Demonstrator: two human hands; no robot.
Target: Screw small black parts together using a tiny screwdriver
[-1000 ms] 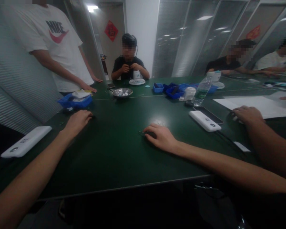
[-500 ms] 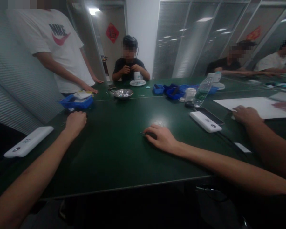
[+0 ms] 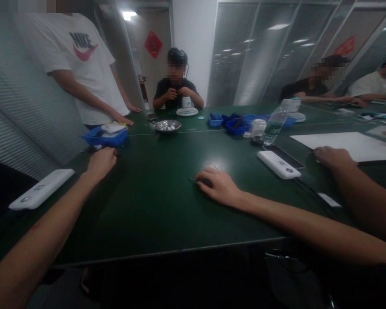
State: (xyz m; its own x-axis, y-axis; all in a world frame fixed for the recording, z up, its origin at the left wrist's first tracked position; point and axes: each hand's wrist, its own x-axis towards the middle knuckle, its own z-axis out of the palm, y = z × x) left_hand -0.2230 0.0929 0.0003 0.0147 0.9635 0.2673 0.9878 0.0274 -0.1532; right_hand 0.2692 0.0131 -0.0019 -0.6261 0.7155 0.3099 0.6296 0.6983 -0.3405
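The right hand's (image 3: 221, 188) fingers are wrapped round a dark-handled tool (image 3: 205, 183), its thin tip pointing left, low at the middle of the green table (image 3: 154, 210), just as a second ago. The left hand (image 3: 102, 164) has drawn back a little, near the blue tray (image 3: 91, 138); I can't tell whether its curled fingers grip anything. A white device (image 3: 278, 164) lies beyond the right wrist.
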